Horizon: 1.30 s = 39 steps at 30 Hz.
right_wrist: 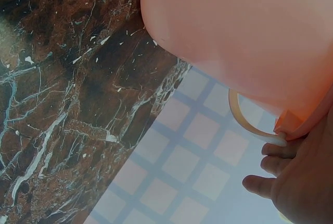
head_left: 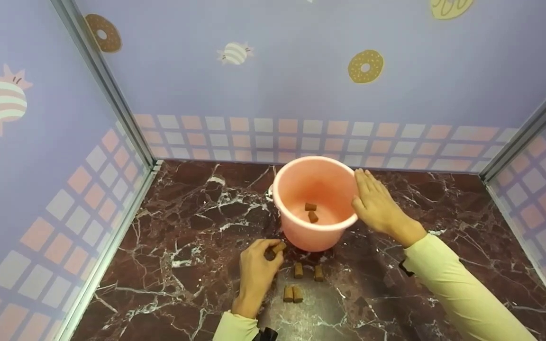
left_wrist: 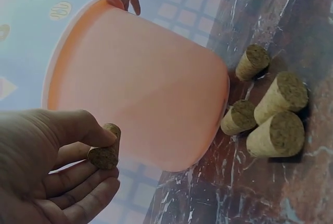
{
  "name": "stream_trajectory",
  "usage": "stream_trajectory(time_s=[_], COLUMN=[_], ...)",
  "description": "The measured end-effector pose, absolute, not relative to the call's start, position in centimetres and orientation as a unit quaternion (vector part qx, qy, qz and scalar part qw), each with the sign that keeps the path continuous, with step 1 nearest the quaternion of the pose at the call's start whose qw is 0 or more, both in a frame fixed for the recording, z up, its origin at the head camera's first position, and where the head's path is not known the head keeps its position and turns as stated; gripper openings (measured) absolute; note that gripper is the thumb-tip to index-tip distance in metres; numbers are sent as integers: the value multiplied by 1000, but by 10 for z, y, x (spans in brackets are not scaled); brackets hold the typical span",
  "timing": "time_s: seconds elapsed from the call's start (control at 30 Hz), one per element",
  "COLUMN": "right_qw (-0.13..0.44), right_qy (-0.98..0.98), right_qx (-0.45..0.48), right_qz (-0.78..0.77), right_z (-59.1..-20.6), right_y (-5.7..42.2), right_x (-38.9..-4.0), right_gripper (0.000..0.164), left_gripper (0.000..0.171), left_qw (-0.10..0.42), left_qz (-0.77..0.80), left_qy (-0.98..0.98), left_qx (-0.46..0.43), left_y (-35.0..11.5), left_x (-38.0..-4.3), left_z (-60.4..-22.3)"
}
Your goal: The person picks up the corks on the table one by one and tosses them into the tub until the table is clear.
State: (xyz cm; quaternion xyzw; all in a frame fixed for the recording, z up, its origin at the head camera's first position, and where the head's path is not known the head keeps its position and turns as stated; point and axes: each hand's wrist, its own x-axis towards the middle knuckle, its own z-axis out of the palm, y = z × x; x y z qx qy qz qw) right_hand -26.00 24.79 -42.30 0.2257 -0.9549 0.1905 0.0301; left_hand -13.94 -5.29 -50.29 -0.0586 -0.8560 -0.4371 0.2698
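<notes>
A pink bucket (head_left: 311, 239) stands upright on the dark marbled tabletop, with two corks (head_left: 310, 207) lying on its bottom. My left hand (head_left: 258, 270) pinches a cork (left_wrist: 105, 148) between thumb and fingers, just in front of the bucket's near left side. Fairly straight fingers of my right hand (head_left: 378, 204) rest on the bucket's right rim, close to where its pale handle (right_wrist: 242, 114) joins. Several more corks stand in front of the bucket: two apart (head_left: 298, 270) nearer to it, and a close pair (head_left: 293, 293) nearer to me.
Behind the bucket rises a lilac wall (head_left: 292, 90) with pink and white squares and printed sweets. Side panels (head_left: 64, 213) enclose the tabletop (head_left: 197, 255) on left and right, with metal strips along the corners.
</notes>
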Motion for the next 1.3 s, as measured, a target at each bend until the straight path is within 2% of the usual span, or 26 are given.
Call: stream_trajectory(time_s=[1.3], right_qw=[15], right_qy=[-957], right_qx=[220], right_qz=[190], right_z=[-423], right_y=[248], right_x=[-260], right_gripper=[70], left_gripper=[29], left_qw=[336], left_qz=[-475], left_qy=[-808], left_qx=[-98], left_y=[-50], left_x=[-155], left_z=[-445])
